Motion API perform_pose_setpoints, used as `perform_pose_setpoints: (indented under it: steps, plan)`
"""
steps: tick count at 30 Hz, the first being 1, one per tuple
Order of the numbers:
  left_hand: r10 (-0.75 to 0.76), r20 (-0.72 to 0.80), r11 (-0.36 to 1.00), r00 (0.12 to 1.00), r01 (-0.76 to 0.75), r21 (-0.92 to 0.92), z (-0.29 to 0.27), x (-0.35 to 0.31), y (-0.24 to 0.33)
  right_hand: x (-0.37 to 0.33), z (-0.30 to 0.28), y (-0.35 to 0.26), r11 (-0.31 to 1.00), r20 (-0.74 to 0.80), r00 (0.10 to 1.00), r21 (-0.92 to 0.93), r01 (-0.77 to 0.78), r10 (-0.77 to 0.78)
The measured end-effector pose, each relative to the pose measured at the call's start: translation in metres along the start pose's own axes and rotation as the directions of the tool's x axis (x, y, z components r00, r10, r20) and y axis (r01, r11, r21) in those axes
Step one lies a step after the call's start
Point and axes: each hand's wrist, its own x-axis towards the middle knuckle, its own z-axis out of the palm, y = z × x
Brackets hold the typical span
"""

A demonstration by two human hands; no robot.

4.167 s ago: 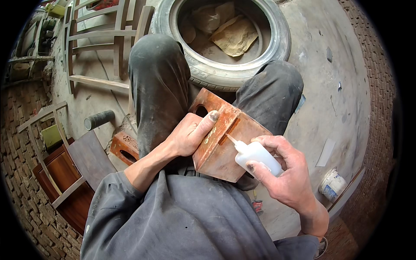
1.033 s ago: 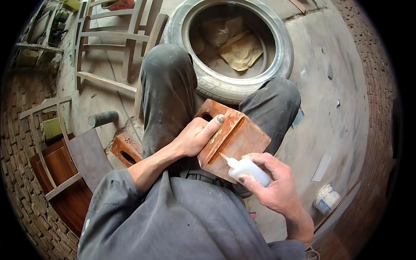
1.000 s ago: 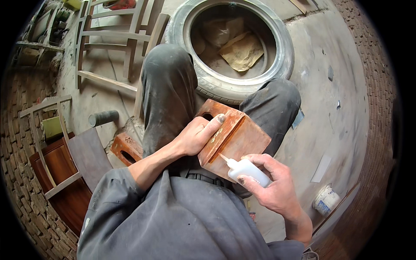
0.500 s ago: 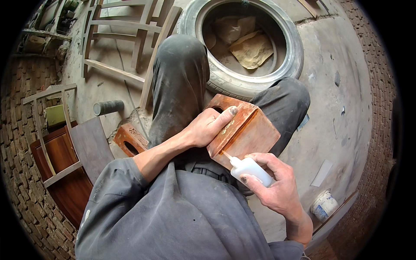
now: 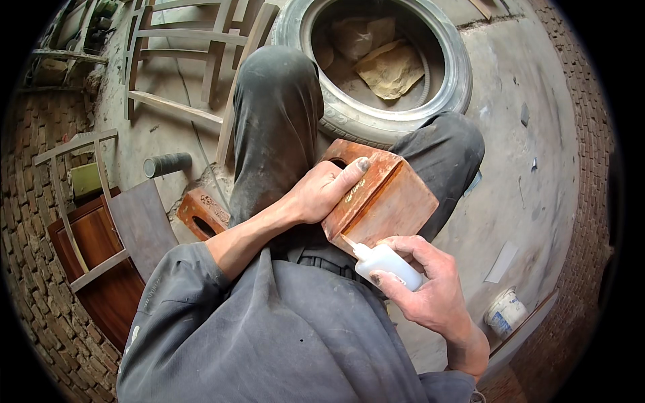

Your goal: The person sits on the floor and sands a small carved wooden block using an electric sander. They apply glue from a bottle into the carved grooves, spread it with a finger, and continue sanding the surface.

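Note:
A reddish-brown wooden box (image 5: 401,201) is tilted between my knees, with a dark seam running along its upper edge and part of an oval hole showing at its far end. My left hand (image 5: 325,190) grips that box, the thumb lying on its top face and the fingers mostly hidden. In my right hand (image 5: 430,279) is a white squeeze bottle (image 5: 388,265) with a thin nozzle. The nozzle's tip points at the near corner of the box, by the end of the seam; whether it touches cannot be made out.
Beyond my knees lies a large tyre (image 5: 376,127) holding crumpled bags. Wooden frames (image 5: 178,101) stand at the far left. A similar box with an oval hole (image 5: 203,213), a dark cylinder (image 5: 167,164) and a brown panel (image 5: 101,289) are left. A white tub (image 5: 505,314) sits right.
The nozzle tip has shifted slightly left and toward the box's near corner. The box has tipped a little, with both hands keeping their hold.

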Motion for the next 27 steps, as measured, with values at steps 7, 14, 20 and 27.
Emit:
perform_pose_setpoints:
  steps: [7,14,20,27]
  plan:
    - [0.002,-0.004,1.000,1.000,-0.002,-0.011,0.001,0.001,-0.002,0.001,0.001,0.001,1.000,0.002,1.000,0.007,0.009,-0.009]
    - [-0.041,0.020,0.999,0.999,0.041,-0.001,-0.002,0.001,0.000,0.002,0.000,0.002,1.000,0.015,1.000,0.023,-0.002,0.002]
    - [-0.048,-0.021,0.999,0.999,0.048,0.006,0.002,0.001,0.004,0.004,-0.010,0.012,0.991,-0.144,0.990,0.128,0.025,-0.006]
    - [-0.097,-0.043,0.995,0.994,0.097,-0.002,-0.006,0.008,-0.012,0.003,-0.060,0.073,0.914,-0.574,0.779,0.123,0.386,-0.251]
